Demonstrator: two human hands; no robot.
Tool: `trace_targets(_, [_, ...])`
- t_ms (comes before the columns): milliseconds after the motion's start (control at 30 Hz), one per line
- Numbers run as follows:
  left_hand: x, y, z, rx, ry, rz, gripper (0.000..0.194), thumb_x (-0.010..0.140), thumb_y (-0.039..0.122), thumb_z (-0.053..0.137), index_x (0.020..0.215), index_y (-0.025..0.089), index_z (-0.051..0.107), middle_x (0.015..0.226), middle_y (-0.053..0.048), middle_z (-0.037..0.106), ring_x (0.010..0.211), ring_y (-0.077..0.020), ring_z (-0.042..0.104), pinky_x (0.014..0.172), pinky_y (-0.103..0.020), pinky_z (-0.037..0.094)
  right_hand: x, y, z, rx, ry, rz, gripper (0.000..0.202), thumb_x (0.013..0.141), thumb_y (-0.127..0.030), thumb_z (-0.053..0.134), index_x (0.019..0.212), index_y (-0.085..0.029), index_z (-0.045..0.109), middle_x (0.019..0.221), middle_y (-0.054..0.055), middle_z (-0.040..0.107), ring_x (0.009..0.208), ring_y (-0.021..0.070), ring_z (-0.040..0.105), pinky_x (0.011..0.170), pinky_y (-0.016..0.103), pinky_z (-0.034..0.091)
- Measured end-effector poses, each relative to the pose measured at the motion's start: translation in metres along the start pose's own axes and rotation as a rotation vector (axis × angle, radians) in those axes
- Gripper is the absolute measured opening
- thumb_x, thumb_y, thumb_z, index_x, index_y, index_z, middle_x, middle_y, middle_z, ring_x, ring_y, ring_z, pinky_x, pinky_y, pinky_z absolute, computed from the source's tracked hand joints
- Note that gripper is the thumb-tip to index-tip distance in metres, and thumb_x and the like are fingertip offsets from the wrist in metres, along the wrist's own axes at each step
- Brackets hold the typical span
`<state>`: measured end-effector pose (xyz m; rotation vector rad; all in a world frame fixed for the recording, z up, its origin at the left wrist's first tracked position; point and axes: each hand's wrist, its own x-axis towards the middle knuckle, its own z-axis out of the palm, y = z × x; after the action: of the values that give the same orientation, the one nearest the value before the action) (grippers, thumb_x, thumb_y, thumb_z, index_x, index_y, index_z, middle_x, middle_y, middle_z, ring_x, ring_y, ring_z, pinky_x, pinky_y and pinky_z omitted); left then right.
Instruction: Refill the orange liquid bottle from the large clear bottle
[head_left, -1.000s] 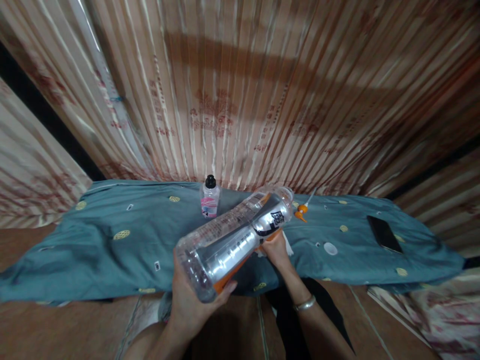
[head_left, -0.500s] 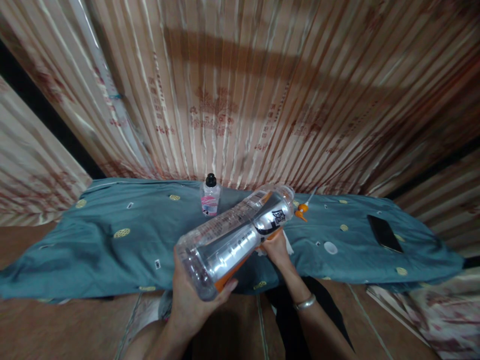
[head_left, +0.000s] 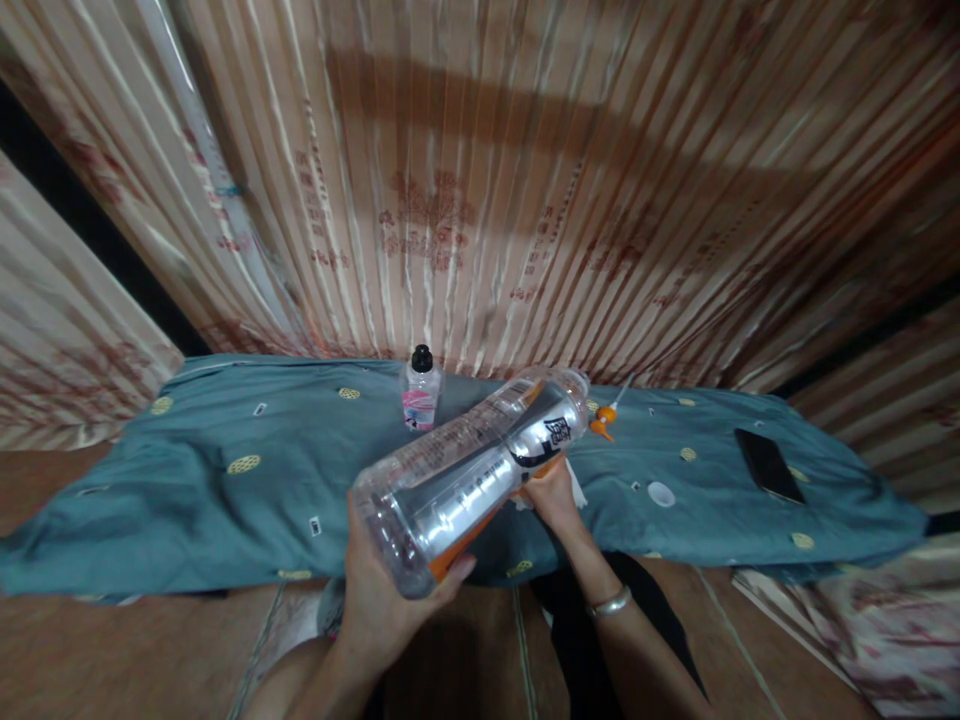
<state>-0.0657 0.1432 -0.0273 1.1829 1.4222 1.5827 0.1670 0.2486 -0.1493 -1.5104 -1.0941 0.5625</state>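
Observation:
A large clear plastic bottle point(head_left: 480, 480) with a silver and orange label is held tilted over the cloth, its neck toward the upper right. My left hand point(head_left: 390, 600) is wrapped round its base, the thumb along the near side. Beneath the bottle's middle, my right hand point(head_left: 551, 495) is closed, with a white tissue point(head_left: 576, 488) showing at its edges. The bottle hides most of the right fingers. An orange and white trigger spray top point(head_left: 604, 416) with a thin tube lies beyond the bottle's open-looking neck.
A small clear bottle point(head_left: 421, 390) with a black cap and pink label stands at the back. On the teal cloth point(head_left: 187, 500), a round white piece point(head_left: 661, 495) and a black phone point(head_left: 768, 466) lie to the right. Pleated curtains point(head_left: 450, 200) rise behind.

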Motion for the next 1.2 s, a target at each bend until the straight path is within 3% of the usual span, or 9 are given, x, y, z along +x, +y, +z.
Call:
trace_targets(200, [0.002, 0.003, -0.001, 0.022, -0.005, 0.026, 0.082, 0.058, 0.046, 0.093, 0.127, 0.022, 0.055, 0.122, -0.012, 0.075, 0.115, -0.0343, 0.074, 0.111, -0.054, 0.056, 0.000, -0.003, -0.001, 0.007, -0.003, 0.009, 0.080, 0.056, -0.046, 0.093, 0.123, -0.021, 0.058, 0.112, 0.012, 0.080, 0.104, 0.0356, 0.078, 0.096, 0.050, 0.063])
trace_targets(300, [0.002, -0.006, -0.002, 0.046, 0.010, 0.033, 0.087, 0.059, 0.053, 0.093, 0.130, 0.021, 0.055, 0.125, -0.014, 0.075, 0.117, -0.0355, 0.075, 0.113, -0.055, 0.055, 0.000, -0.004, 0.000, 0.031, -0.006, -0.012, 0.080, 0.057, -0.048, 0.093, 0.124, -0.022, 0.058, 0.113, 0.011, 0.080, 0.104, 0.0343, 0.078, 0.096, 0.049, 0.064])
trace_targets(467, [0.004, -0.022, -0.004, 0.078, 0.011, 0.160, 0.092, 0.059, 0.058, 0.094, 0.133, 0.020, 0.054, 0.120, -0.015, 0.079, 0.110, -0.0361, 0.079, 0.101, -0.051, 0.064, -0.001, -0.006, 0.000, 0.047, -0.014, -0.012, 0.085, 0.055, -0.048, 0.094, 0.126, -0.020, 0.058, 0.118, 0.014, 0.079, 0.106, 0.0353, 0.078, 0.098, 0.049, 0.063])
trace_targets(633, [0.003, -0.020, -0.003, 0.066, 0.026, 0.091, 0.090, 0.058, 0.058, 0.093, 0.131, 0.021, 0.055, 0.128, -0.016, 0.075, 0.121, -0.0381, 0.075, 0.114, -0.056, 0.056, 0.000, -0.004, -0.001, 0.050, -0.025, -0.011, 0.083, 0.057, -0.048, 0.094, 0.126, -0.020, 0.059, 0.118, 0.014, 0.080, 0.106, 0.0358, 0.078, 0.098, 0.051, 0.063])
trace_targets(900, [0.003, -0.026, -0.006, 0.078, -0.018, 0.127, 0.097, 0.062, 0.065, 0.092, 0.138, 0.020, 0.052, 0.126, -0.015, 0.076, 0.117, -0.0355, 0.077, 0.108, -0.052, 0.061, -0.001, -0.002, 0.000, 0.034, -0.014, -0.018, 0.081, 0.057, -0.047, 0.095, 0.124, -0.019, 0.060, 0.115, 0.013, 0.080, 0.104, 0.0347, 0.078, 0.095, 0.049, 0.064])
trace_targets(1100, [0.005, -0.035, -0.010, 0.093, -0.024, 0.170, 0.088, 0.064, 0.059, 0.093, 0.132, 0.020, 0.054, 0.125, -0.016, 0.077, 0.115, -0.0362, 0.078, 0.106, -0.052, 0.062, -0.001, -0.003, 0.000, 0.066, -0.026, -0.027, 0.079, 0.058, -0.047, 0.094, 0.124, -0.020, 0.060, 0.115, 0.013, 0.080, 0.103, 0.0339, 0.078, 0.095, 0.048, 0.064])
trace_targets(1200, [0.005, -0.029, -0.007, 0.070, -0.021, 0.160, 0.091, 0.062, 0.058, 0.094, 0.134, 0.020, 0.054, 0.124, -0.015, 0.077, 0.114, -0.0359, 0.078, 0.105, -0.052, 0.062, -0.001, -0.005, 0.000, 0.075, -0.034, -0.034, 0.079, 0.059, -0.047, 0.094, 0.124, -0.019, 0.059, 0.119, 0.015, 0.079, 0.106, 0.0342, 0.078, 0.098, 0.049, 0.063])
